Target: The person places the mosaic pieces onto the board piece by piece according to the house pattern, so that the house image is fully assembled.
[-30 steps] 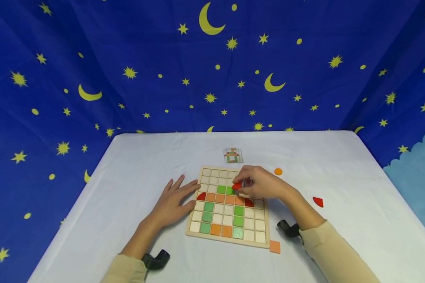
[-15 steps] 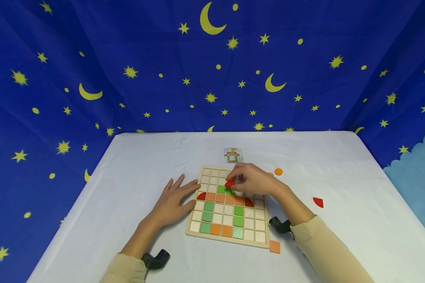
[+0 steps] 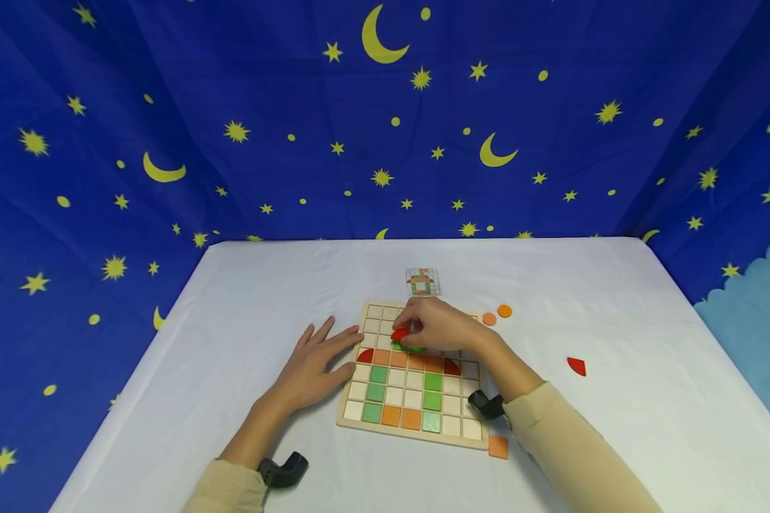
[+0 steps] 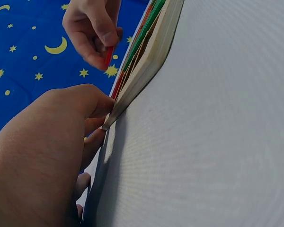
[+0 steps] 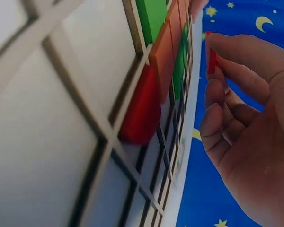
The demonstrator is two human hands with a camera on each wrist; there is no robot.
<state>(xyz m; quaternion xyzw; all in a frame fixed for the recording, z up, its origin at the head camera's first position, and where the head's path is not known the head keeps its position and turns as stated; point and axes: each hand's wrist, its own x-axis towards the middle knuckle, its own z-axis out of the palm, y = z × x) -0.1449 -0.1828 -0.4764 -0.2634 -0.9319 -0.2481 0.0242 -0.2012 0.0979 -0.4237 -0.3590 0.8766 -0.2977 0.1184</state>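
Note:
My right hand (image 3: 441,326) pinches a red quarter-circle tile (image 3: 399,334) between thumb and fingers, over the upper middle of a wooden grid board (image 3: 413,437). The right wrist view catches the tile (image 5: 212,60) edge-on, held apart from the board. Two green tiles lie partly hidden under that hand. With fingers spread, my left hand (image 3: 314,367) rests at the board's left edge, its fingertips touching the frame. Set in the grid are an orange row (image 3: 399,360) with a red quarter-circle (image 3: 365,355) at its left end and another (image 3: 451,367) at its right, plus green squares (image 3: 375,393) below.
A small pattern card (image 3: 422,282) lies behind the board. Right of the board are two orange discs (image 3: 504,311) and a loose red quarter-circle (image 3: 576,366). An orange square (image 3: 498,447) sits by the near right corner. Starry blue cloth (image 3: 334,100) surrounds the white table (image 3: 282,285).
My right hand has moved left across the board with the red quarter-circle tile, uncovering an orange disc beside the board. The left hand has stayed where it was.

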